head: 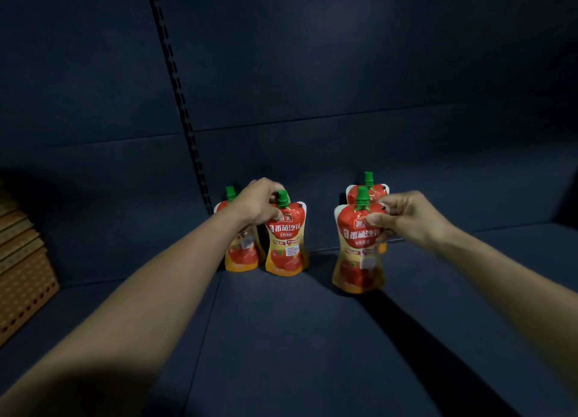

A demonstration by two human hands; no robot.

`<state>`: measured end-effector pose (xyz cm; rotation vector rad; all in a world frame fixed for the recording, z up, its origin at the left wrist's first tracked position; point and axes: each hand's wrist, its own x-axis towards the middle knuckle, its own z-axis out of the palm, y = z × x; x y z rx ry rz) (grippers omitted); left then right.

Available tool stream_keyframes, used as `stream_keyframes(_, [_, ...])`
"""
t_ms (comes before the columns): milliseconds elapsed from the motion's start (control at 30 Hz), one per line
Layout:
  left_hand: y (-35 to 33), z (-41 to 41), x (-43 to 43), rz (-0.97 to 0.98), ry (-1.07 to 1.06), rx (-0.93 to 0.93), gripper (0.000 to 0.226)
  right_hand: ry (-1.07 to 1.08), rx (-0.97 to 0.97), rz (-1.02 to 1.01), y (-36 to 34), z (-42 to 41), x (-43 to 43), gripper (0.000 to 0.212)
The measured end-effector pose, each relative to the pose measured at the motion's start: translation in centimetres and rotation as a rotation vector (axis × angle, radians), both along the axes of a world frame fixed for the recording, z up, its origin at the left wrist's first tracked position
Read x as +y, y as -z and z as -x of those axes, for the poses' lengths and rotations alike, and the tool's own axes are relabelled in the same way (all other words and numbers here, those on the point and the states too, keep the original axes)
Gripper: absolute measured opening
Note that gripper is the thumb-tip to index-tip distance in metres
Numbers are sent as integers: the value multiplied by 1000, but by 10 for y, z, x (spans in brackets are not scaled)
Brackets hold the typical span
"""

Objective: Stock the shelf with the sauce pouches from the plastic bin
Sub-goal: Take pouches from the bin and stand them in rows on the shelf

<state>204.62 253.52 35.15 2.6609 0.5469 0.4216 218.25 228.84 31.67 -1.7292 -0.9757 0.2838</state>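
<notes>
Nearest me, the right hand (406, 216) pinches the front right pouch (356, 260) near its top, thumb on the face and fingers curled behind. It hangs upright, spout up; whether its base touches the shelf (281, 338) I can't tell. Further in, the left hand (256, 202) grips the front left pouch (286, 244) at the neck, upright on the shelf. Close behind stand the back left pouch (242, 254) and back right pouch (377, 191), so the next move looks like a straight set-down and release.
</notes>
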Motion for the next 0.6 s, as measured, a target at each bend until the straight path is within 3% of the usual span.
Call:
stream_keyframes(267, [12,-28,22,22,-23,-59,24,58,-24,10,0,-14,72,9])
stream_keyframes(600, [19,-34,27,-53,-99,-85,31,179,-171,108,9,-30,105,19])
